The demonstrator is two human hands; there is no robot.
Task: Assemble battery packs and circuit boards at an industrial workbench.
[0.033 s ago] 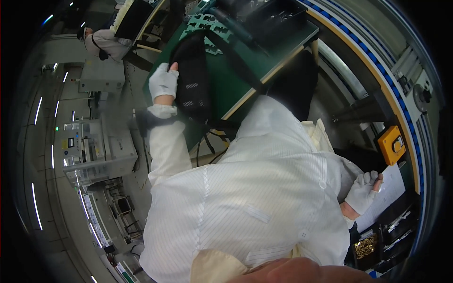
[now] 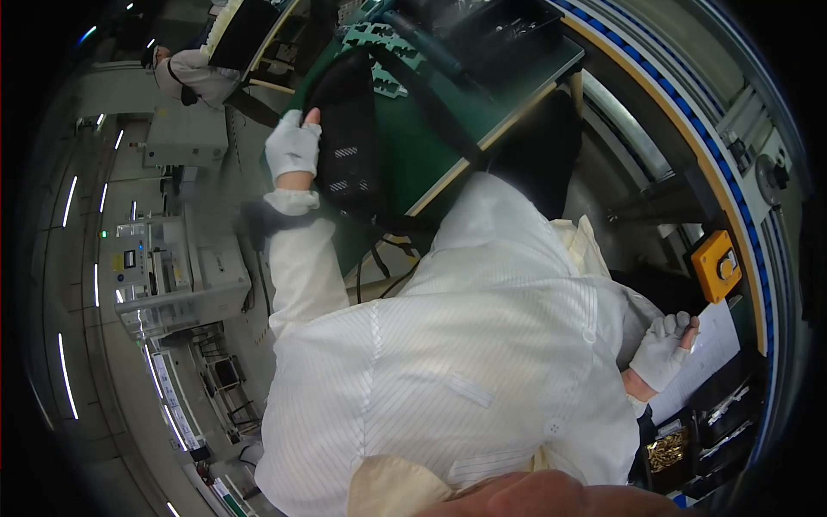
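My left hand (image 2: 293, 148), in a white glove with a bare thumb tip, is closed at the left edge of a black bag (image 2: 349, 129) with a long strap. The bag lies over a green-topped table (image 2: 413, 164), and the strap runs across to the right. At the far right my right hand (image 2: 660, 351), gloved alike, is beside a white sheet of paper (image 2: 713, 340). Its fingers are curled in with the thumb against them; whatever they may hold is hidden.
Green cut-out trays (image 2: 383, 52) and a dark bin (image 2: 508, 30) are at the table's far end. An orange button box (image 2: 715, 265) is on the right rail. Below the paper, a black bin holds brass-coloured parts (image 2: 668, 450). A person (image 2: 194, 76) is at the far left.
My left hand and the black bag have shifted slightly to the left and away from me. My right hand has not visibly moved.
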